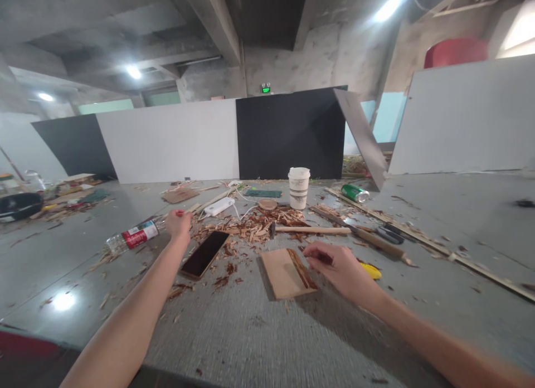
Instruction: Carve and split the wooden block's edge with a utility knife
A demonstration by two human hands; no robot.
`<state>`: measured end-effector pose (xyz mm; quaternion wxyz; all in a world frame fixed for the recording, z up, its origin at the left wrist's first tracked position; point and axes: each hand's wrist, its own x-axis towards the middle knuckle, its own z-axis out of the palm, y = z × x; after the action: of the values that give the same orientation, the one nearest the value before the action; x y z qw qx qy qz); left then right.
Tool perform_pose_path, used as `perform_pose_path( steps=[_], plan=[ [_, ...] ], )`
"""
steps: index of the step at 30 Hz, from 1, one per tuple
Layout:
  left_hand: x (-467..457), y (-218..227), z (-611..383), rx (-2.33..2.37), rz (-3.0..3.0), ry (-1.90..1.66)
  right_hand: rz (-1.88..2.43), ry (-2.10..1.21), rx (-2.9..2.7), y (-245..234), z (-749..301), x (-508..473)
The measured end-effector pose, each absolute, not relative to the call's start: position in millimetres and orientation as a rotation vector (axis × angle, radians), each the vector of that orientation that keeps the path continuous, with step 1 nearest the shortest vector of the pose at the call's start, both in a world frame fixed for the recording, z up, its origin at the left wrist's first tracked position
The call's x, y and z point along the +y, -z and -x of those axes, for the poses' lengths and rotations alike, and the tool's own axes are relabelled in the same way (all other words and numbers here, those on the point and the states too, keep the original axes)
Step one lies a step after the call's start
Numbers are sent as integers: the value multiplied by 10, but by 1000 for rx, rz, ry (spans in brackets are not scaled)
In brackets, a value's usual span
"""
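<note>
My left hand [179, 223] is stretched out to the left and closed in a fist, with a small red thing showing at its top. It is just right of a clear plastic bottle with a red label [134, 235] that lies on its side. A dark phone [204, 254] lies flat right of that arm. My right hand [339, 266] has its fingers curled at the right edge of a small flat wood board [284, 275]; what they pinch is hidden. A yellow object [371, 271] pokes out behind that hand.
Wood shavings [251, 226] are heaped beyond the board. A wooden-handled hammer [309, 229], a long tool [368, 238], scissors [389, 235], a paper cup [298, 187], a green can [355, 193] and a white power bank [219, 206] lie around. Black and white panels [288, 134] stand behind.
</note>
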<state>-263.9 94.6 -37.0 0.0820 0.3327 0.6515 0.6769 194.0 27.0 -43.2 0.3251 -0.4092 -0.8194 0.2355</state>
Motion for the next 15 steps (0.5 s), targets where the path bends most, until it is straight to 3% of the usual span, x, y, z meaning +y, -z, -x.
perform_pose_path(
  steps=[6,9,11,15],
  plan=[
    [788,111,2171,1988,-1685,-1952,1063,-561,-2198,386,-1934,244],
    [660,60,1747,1717,-2168,-1631,1053,-558,-2210,376,-1943,237],
    [563,65,1493,1369,-2723,-1216,1042,-558,-2220,380,-1952,240],
    [447,126,1210,1175,-3010,-858,1003,-559,-2219,397,-1967,260]
  ],
)
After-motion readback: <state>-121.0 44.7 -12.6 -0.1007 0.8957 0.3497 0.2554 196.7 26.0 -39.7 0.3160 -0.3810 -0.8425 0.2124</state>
